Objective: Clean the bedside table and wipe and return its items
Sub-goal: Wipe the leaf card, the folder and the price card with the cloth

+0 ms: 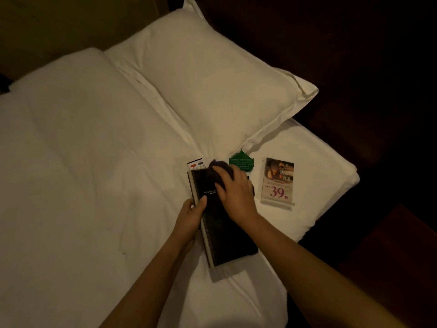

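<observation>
A black folder [224, 235] with a pale spine lies on the white bed [82, 185]. My left hand [191, 215] grips its left edge, thumb on the cover. My right hand [233, 192] presses a dark cloth [218, 165] onto the folder's upper part. Beyond the folder lie a small white card with red and blue marks [196, 164], a green leaf-shaped card [242, 162] and a clear stand-up sign showing "39" [279, 182]. The bedside table is not in view.
A white pillow [212, 86] lies at the head of the bed, just behind the cards. Dark floor and a dark red surface [402, 245] flank the bed's right edge. A second pillow or duvet fold [71, 102] fills the left.
</observation>
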### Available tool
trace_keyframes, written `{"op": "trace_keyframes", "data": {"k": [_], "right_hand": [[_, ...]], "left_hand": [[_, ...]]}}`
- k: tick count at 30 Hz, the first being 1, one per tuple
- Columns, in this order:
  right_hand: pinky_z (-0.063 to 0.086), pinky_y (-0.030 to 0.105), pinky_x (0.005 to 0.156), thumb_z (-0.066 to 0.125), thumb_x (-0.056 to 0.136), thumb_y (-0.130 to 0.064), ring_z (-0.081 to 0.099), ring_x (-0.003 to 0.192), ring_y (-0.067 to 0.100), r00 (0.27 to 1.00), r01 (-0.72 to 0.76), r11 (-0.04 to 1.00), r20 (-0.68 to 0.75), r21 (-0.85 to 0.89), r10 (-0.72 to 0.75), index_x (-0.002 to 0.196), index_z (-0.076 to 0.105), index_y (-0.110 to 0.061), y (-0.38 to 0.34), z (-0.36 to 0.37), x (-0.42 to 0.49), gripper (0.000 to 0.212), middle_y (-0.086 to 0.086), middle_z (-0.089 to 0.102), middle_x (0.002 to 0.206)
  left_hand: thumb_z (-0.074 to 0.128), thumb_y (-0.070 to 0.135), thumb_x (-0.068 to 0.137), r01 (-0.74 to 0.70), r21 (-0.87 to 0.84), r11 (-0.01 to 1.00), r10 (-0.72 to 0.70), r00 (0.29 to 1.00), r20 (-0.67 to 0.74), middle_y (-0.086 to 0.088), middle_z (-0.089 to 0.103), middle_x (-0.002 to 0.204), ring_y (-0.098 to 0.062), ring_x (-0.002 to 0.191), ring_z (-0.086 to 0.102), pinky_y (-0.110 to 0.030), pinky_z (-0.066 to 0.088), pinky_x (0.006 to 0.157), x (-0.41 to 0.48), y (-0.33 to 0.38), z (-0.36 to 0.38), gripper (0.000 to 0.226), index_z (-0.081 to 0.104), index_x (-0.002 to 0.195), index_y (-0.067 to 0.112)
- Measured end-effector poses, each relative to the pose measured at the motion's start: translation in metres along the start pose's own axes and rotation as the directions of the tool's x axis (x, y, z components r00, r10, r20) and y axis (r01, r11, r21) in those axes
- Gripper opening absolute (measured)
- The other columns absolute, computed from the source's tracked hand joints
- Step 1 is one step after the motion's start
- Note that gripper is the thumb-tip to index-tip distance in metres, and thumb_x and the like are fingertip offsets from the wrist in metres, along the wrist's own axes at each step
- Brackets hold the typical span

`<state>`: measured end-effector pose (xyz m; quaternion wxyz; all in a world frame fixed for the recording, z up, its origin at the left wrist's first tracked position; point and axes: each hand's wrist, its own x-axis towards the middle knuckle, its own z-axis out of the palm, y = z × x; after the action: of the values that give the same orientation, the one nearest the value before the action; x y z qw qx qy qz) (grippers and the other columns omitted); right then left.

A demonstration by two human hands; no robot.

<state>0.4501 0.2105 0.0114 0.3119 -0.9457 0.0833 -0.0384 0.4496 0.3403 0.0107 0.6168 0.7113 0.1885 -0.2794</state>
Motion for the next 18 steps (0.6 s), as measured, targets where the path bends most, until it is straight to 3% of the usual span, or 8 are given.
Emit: {"op": "trace_keyframes", "data": {"k": [5,9,11,14,18], "right_hand": [[0.029,0.038,0.095,0.043,0.094,-0.027,0.038,0.122,0.028,0.997,0.018,0.996,-0.071,-0.092,-0.024,0.137,0.038,-0.025,-0.019,-0.029,0.014,0.043,0.012,0.041,0.139],[0.037,0.04,0.085,0.046,0.093,-0.027,0.049,0.107,0.032,0.983,0.174,0.979,-0.039,-0.104,-0.179,0.133,0.045,-0.023,-0.048,-0.035,-0.002,0.04,0.015,0.051,0.129],[0.036,0.04,0.087,0.044,0.094,-0.028,0.047,0.108,0.031,0.98,0.193,0.977,-0.03,-0.091,-0.196,0.133,0.045,-0.025,-0.047,-0.041,0.0,0.04,0.013,0.049,0.13],[0.027,0.036,0.093,0.042,0.095,-0.028,0.04,0.117,0.028,0.992,0.09,0.993,-0.087,-0.073,-0.096,0.135,0.041,-0.027,-0.031,-0.054,0.013,0.04,0.009,0.043,0.137],[0.029,0.039,0.096,0.04,0.096,-0.026,0.038,0.12,0.027,0.983,-0.092,0.989,-0.168,-0.119,0.072,0.136,0.038,-0.026,-0.021,-0.066,0.018,0.04,0.009,0.041,0.139]], "left_hand": [[0.034,0.051,0.094,-0.115,-0.07,0.991,0.116,0.993,0.013,-0.015,0.066,0.113,-0.029,0.105,0.064,-0.045,0.052,0.094,-0.014,0.03,0.013,0.051,0.056,0.12,0.013],[0.03,0.048,0.097,-0.155,-0.094,0.983,0.155,0.988,-0.008,-0.007,0.067,0.11,-0.019,0.1,0.064,-0.034,0.051,0.088,-0.022,0.046,0.026,0.035,0.06,0.103,0.032],[0.028,0.047,0.097,-0.157,-0.121,0.98,0.156,0.988,-0.017,-0.007,0.068,0.107,-0.018,0.099,0.064,-0.033,0.051,0.086,-0.027,0.049,0.029,0.038,0.061,0.105,0.03],[0.027,0.047,0.097,-0.184,-0.128,0.975,0.181,0.983,-0.028,-0.018,0.068,0.106,-0.029,0.099,0.065,-0.041,0.052,0.088,-0.03,0.054,0.034,0.048,0.065,0.103,0.018],[0.028,0.05,0.096,-0.207,-0.109,0.972,0.203,0.978,-0.05,-0.019,0.068,0.106,-0.031,0.097,0.065,-0.038,0.053,0.082,-0.027,0.055,0.043,0.053,0.063,0.108,0.011]]}}
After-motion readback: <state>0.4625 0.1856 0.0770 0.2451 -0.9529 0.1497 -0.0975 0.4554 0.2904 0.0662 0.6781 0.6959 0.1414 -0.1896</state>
